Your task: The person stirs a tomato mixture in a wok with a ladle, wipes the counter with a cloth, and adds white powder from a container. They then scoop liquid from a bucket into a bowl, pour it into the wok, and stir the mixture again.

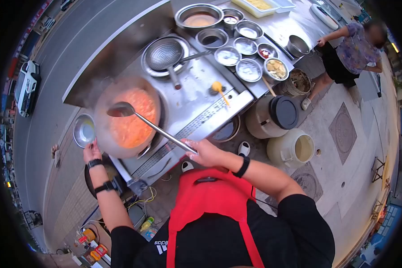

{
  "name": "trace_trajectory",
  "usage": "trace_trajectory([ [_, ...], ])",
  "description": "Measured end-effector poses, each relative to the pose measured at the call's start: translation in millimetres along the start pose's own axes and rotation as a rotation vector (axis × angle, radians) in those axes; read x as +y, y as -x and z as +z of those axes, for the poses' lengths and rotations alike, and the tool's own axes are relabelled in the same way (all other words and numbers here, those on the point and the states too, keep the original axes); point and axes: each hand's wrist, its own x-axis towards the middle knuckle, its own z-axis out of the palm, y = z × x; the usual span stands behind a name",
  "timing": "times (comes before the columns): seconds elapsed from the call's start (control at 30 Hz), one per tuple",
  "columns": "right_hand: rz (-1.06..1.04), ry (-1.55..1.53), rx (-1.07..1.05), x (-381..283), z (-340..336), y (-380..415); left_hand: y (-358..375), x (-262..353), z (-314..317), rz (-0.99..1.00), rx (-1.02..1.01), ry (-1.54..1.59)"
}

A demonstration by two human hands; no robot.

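Note:
A large wok on the left of the steel stove holds a steaming orange-red stew. My right hand is wrapped round the handle end of a long metal ladle, whose bowl is above the left part of the wok. At the wok's lower left, my left hand grips the near rim of a shallow metal bowl, held beside the wok. Some pale yellowish liquid shows in that bowl.
A strainer rests on a pot behind the wok. Several metal bowls of ingredients stand at the right. A yellow brush-like tool lies on the stove. Lidded barrel and open jar stand below. Another person stands far right.

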Motion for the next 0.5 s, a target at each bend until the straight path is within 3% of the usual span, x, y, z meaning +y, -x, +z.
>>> trace_trajectory([
  [0.13, -0.176, -0.173, 0.3, 62, -101, 82, 157, -117, 99, 0.035, -0.173, -0.199],
  [0.2, -0.093, -0.306, 0.411, 87, -159, 134, 238, -203, 161, 0.018, -0.347, -0.243],
  [0.27, 0.134, -0.596, 0.477, 94, -219, 191, 298, -299, 227, -0.182, -0.542, -0.236],
  [0.3, 0.242, -0.759, 0.538, 100, -242, 218, 335, -348, 262, -0.241, -0.534, -0.334],
  [0.37, 0.265, -0.754, 0.753, 119, -274, 264, 374, -466, 303, -0.508, -0.827, -0.305],
  [0.4, 0.306, -0.701, 0.836, 128, -286, 287, 462, -484, 370, -0.688, -0.757, -0.28],
  [0.43, 0.345, -0.645, 0.921, 137, -297, 308, 473, -547, 385, -0.736, -0.817, -0.267],
  [0.47, 0.371, -0.646, 1.011, 144, -304, 327, 507, -582, 412, -0.798, -0.715, -0.382],
  [0.5, 0.4, -0.646, 1.099, 151, -307, 344, 522, -633, 432, -0.882, -0.71, -0.284],
])
